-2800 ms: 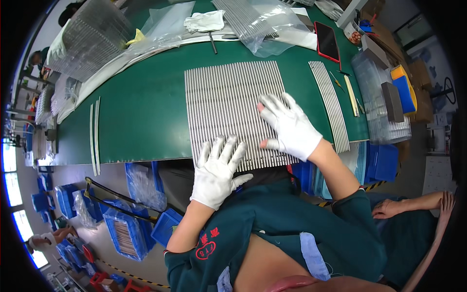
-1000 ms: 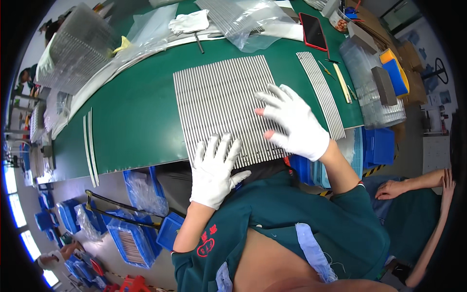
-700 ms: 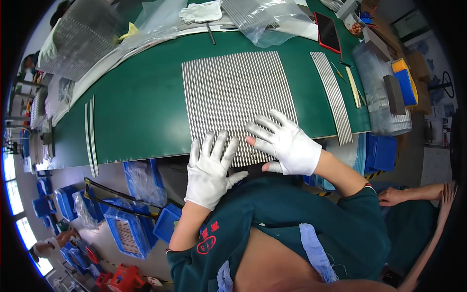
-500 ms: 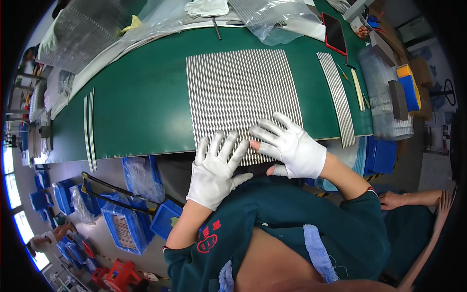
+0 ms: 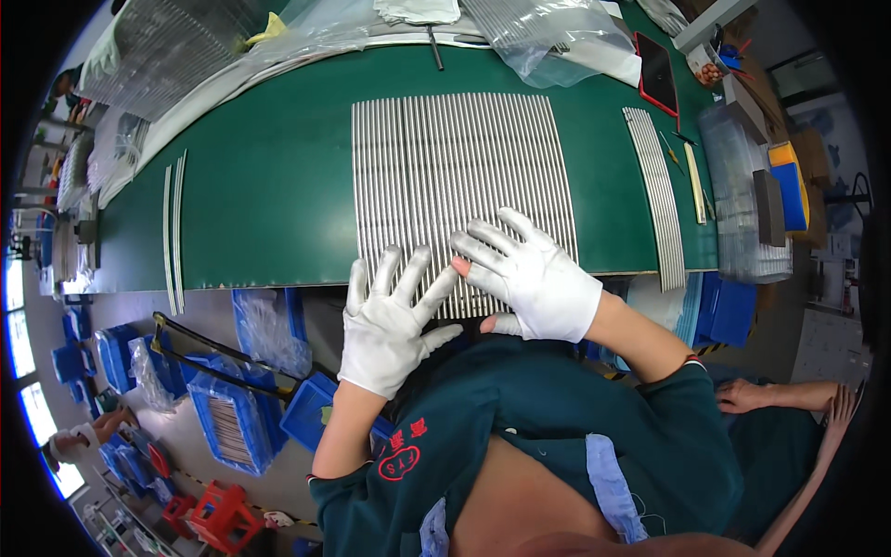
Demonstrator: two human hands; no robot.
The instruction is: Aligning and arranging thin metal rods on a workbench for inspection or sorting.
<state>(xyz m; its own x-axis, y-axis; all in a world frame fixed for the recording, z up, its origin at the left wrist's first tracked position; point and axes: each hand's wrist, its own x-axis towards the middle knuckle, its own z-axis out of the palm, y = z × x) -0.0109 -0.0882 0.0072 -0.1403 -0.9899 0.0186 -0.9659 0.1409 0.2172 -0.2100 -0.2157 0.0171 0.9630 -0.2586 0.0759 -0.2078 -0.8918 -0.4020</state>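
Note:
A wide sheet of thin silver rods [image 5: 455,176] lies side by side on the green table [image 5: 269,204]. My left hand [image 5: 385,320], in a white glove, lies flat with fingers spread on the sheet's near left edge. My right hand [image 5: 529,274], also gloved, rests flat with fingers spread on the sheet's near right part. Neither hand holds anything.
A narrow strip of rods [image 5: 654,200] lies to the right, two single rods [image 5: 172,232] to the left. Clear bags of rods [image 5: 548,32], a dark phone [image 5: 657,70] and clear boxes [image 5: 742,195] line the far and right sides. Blue bins [image 5: 241,408] stand below.
My right hand has slid from the sheet's right middle toward the near edge, closer to my left hand. My left hand stays at the near edge.

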